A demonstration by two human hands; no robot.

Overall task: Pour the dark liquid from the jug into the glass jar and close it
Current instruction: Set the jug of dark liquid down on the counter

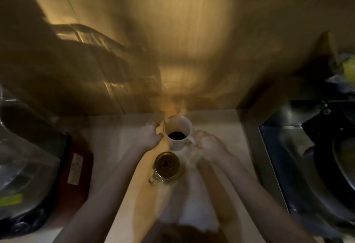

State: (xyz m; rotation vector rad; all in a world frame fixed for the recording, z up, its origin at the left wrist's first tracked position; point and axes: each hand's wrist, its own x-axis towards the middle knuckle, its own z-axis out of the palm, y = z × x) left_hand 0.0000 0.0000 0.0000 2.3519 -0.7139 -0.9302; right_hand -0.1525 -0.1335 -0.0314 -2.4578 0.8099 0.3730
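Note:
A white jug (178,131) stands upright on the pale counter, with dark liquid low inside it and its handle turned to the right. Nearer to me stands a small glass jar (166,166) with a greenish-gold lid or top and a wire clasp at its left. My left hand (148,137) is just left of the jug, fingers spread, touching or almost touching its side. My right hand (209,144) is at the jug's handle; motion blur hides whether the fingers grip it.
A stove top with a dark pan (326,162) fills the right side. Plastic bags and a dark red object (75,165) crowd the left. A wooden wall (172,50) rises right behind the jug.

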